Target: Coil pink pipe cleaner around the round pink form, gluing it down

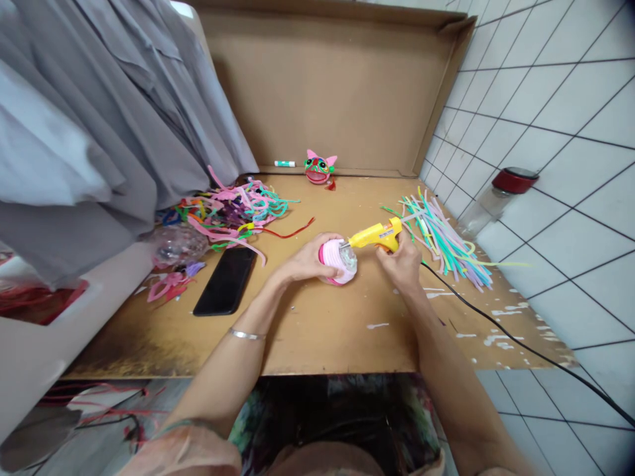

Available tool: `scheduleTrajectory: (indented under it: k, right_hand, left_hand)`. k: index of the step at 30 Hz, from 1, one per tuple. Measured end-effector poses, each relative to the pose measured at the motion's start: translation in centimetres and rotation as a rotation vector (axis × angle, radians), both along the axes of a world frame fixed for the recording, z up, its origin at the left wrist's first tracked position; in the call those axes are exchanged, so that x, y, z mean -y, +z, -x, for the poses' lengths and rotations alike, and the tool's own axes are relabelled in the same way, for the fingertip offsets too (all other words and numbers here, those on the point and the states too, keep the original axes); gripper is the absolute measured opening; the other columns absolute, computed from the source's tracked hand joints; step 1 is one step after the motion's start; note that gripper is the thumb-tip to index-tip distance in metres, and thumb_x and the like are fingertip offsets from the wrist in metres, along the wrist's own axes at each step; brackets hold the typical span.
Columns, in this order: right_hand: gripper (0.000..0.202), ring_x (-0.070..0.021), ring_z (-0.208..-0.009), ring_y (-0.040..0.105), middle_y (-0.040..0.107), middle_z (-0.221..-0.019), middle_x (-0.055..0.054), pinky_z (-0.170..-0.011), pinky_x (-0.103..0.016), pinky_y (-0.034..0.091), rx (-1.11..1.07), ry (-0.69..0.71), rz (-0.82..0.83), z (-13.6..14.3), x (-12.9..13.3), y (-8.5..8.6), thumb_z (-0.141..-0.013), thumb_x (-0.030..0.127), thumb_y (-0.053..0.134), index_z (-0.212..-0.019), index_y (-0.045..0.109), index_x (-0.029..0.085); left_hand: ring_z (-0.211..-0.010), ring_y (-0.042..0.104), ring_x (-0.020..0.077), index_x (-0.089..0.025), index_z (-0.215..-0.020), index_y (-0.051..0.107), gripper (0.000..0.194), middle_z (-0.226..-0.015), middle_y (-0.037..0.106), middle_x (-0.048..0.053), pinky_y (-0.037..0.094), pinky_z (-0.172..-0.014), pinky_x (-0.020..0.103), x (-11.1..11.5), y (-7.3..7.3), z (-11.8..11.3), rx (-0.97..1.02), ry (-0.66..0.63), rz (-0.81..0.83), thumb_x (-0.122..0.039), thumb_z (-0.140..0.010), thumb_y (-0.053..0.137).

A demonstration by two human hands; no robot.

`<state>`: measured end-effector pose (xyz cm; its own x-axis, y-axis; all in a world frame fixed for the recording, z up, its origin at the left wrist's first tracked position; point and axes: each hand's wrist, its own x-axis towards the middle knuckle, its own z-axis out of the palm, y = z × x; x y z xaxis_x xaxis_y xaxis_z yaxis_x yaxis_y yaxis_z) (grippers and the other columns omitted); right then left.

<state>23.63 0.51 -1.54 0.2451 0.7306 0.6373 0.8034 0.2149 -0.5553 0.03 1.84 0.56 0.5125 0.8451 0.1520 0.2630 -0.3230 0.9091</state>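
Observation:
My left hand [313, 258] is wrapped round a small round pink-and-white piece [333, 262], which looks wound with pipe cleaners and has a clear, shiny end facing right. A yellow hot glue gun [374, 235] is gripped in my right hand [403, 261]. Its metal nozzle points left and meets the upper edge of the clear end; whether it touches, I cannot tell. A white glue stick sticks out of the gun's back. The black cord [476, 305] runs from near my right hand to the lower right.
Tangled pipe cleaners [243, 205] and a black phone [225, 281] lie at left. Straight pipe cleaners [446, 238] and a red-lidded clear jar [489, 201] are at right. A colourful animal-face craft [319, 168] and a glue tube [284, 163] stand before a cardboard panel [322, 86].

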Motion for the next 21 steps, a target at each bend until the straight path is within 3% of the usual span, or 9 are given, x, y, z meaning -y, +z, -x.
scheduleTrajectory:
  k: [21]
  right_hand:
    - [0.032, -0.0233, -0.070, 0.062, 0.067, -0.082, -0.007, -0.067, -0.035, 0.048, -0.030, -0.010, 0.023, 0.22, -0.01, 0.12, -0.067, 0.035, 0.053, -0.094, 0.059, 0.019]
  left_hand:
    - [-0.113, 0.057, 0.0258, -0.018, -0.125, 0.053, 0.076, -0.124, 0.059, 0.009, 0.046, -0.101, 0.042, -0.06, -0.04, 0.03, -0.006, -0.016, -0.023, -0.029, -0.055, 0.080]
